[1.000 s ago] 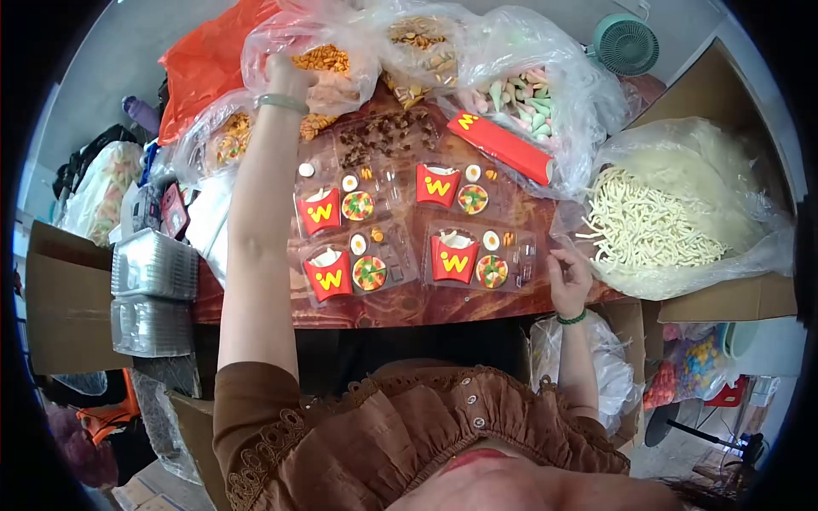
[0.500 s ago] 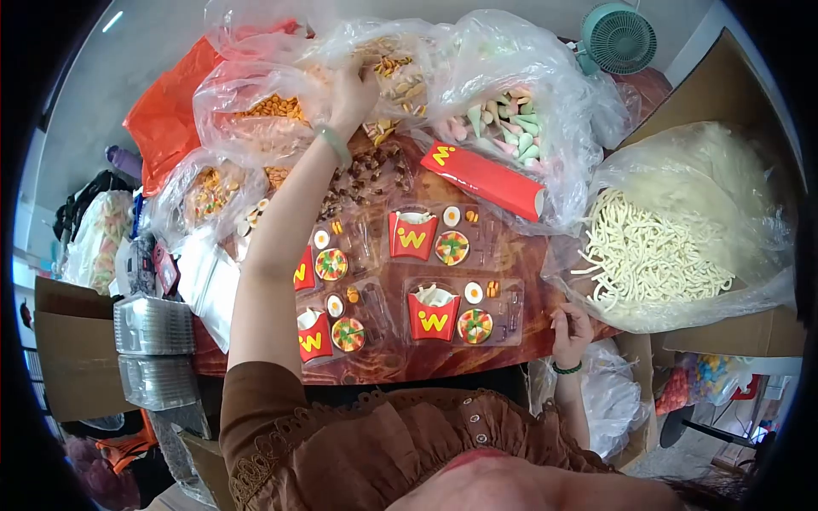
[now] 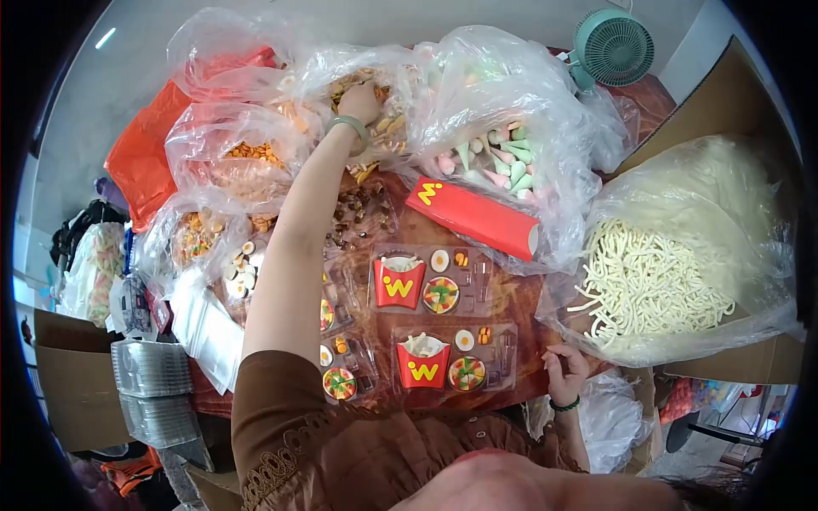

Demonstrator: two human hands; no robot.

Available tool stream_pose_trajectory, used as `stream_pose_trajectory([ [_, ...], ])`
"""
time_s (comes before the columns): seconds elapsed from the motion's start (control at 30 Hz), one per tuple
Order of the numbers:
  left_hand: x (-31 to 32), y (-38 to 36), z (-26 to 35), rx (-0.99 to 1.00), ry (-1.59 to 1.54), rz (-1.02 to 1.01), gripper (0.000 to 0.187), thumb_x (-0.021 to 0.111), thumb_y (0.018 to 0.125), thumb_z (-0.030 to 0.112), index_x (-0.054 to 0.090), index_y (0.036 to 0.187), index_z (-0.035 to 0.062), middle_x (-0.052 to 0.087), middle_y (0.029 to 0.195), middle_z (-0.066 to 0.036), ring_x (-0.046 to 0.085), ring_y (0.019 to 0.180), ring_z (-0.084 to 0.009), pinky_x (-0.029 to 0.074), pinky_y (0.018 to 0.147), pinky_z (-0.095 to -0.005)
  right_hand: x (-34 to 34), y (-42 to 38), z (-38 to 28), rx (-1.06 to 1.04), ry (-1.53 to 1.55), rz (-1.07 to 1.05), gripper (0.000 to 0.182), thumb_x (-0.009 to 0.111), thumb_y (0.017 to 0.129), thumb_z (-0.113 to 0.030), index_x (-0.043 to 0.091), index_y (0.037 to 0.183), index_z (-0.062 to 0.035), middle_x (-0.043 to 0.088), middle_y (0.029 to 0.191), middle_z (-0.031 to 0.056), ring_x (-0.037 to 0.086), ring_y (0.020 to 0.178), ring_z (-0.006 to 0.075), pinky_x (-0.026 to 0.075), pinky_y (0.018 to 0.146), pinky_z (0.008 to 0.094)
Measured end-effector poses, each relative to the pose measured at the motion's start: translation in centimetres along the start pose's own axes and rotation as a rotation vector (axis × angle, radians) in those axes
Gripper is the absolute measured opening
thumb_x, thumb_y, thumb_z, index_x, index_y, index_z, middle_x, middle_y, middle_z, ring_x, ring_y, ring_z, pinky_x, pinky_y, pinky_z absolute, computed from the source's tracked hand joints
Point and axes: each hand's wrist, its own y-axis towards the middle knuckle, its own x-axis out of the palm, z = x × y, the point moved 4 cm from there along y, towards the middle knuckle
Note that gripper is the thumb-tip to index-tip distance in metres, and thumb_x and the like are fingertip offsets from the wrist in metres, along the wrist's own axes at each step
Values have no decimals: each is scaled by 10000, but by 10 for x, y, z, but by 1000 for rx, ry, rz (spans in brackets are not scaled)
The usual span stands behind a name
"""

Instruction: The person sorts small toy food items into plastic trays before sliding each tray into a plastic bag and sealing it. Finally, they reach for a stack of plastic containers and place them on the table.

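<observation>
My left hand [image 3: 359,103] reaches into a clear bag [image 3: 388,72] of small yellow-brown pieces at the back. Its fingertips are hidden among them. Beside the table's front edge, my right hand [image 3: 567,375] rests with fingers loosely curled and apart, holding nothing visible. Clear trays [image 3: 503,375] lie in the middle, two of them partly behind my left arm. Each fully visible tray has a red fries box charm [image 3: 423,362], a fried egg charm [image 3: 463,340], a round pizza-like charm [image 3: 466,373] and small orange pieces [image 3: 485,335].
A flat red carton [image 3: 473,219] lies behind the trays. Bags hold pastel cones [image 3: 511,157], orange pieces [image 3: 254,152] and pale noodle-like strands [image 3: 656,277]. Stacked clear containers [image 3: 153,370] stand at left, with a green fan [image 3: 613,47] at back right.
The view has tilted, so the table's things sit lower in the picture. My left hand has moved farther into the bag of yellow-brown pieces. My right hand stays near the front edge.
</observation>
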Motion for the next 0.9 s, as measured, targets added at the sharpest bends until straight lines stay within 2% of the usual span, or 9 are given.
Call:
stream_pose_trajectory([
  [0.3, -34, -13, -13, -280, -177, 563, 327, 570, 862, 203, 534, 1157, 68, 639, 1039, -181, 618, 962, -328, 485, 816, -457, 0, -1, 1, -34, -22, 0, 96, 564, 875, -9, 606, 960, 3, 605, 822, 55, 523, 661, 72, 423, 586, 199],
  [0.37, -7, 9, -49, -410, -1257, 710, 314, 576, 887, 260, 539, 1159, 109, 620, 1092, -117, 610, 976, -249, 516, 739, -403, 0, 0, 1, -36, -20, -10, 94, 564, 876, -10, 607, 959, 2, 606, 816, 54, 523, 659, 72, 423, 586, 198],
  [0.4, -16, -8, -28, -524, -2077, 498, 312, 566, 904, 309, 552, 1135, 99, 600, 1098, -76, 596, 961, -223, 530, 699, -371, 0, 1, 1, -36, -19, -9, 93, 564, 876, -10, 609, 957, 2, 607, 811, 54, 523, 658, 71, 423, 586, 197],
  [0.5, -47, -26, -1, -723, -2596, 387, 328, 482, 943, 298, 527, 1150, 48, 583, 1084, -129, 585, 949, -296, 569, 711, -375, 1, 1, 1, -38, 17, 1, 94, 563, 877, -10, 609, 958, 4, 611, 800, 53, 521, 649, 71, 420, 588, 194],
  [0.57, -56, -35, 12, -698, -2670, 278, 368, 347, 963, 313, 514, 1163, 53, 549, 1147, -151, 571, 962, -347, 576, 744, -400, 2, 2, 1, -45, 45, 9, 103, 573, 858, 9, 623, 948, 5, 618, 798, 46, 533, 656, 65, 427, 591, 190],
  [0.67, -57, -49, 24, -806, -2747, 216, 362, 340, 954, 281, 511, 1171, 47, 528, 1134, -187, 575, 958, -351, 577, 723, -361, 3, 1, -1, -57, 70, 15, 101, 576, 847, 20, 632, 929, 6, 624, 796, 38, 540, 660, 60, 430, 593, 185],
  [0.77, -52, -58, 28, -420, -2763, 35, 255, 377, 949, 222, 530, 1019, 30, 589, 853, -118, 608, 760, -234, 556, 617, -309, -2, -1, 4, -144, 79, 37, 66, 553, 876, -9, 615, 892, 5, 618, 791, 36, 521, 640, 64, 421, 579, 189],
  [0.83, -106, -128, 76, -742, -2663, 48, 291, 447, 950, 313, 539, 868, 49, 565, 701, -64, 530, 541, -149, 428, 434, -213, -5, -2, 9, -164, 197, 92, 67, 547, 898, -39, 602, 901, -1, 610, 788, 34, 504, 624, 66, 413, 567, 189],
  [0.9, -94, -159, 89, -552, -2990, -435, 238, 534, 905, 289, 529, 796, 77, 544, 671, -49, 482, 500, -116, 386, 375, -176, -4, -1, 4, -189, 230, 64, 56, 565, 895, -33, 598, 929, -3, 606, 790, 37, 513, 637, 66, 418, 577, 184],
])
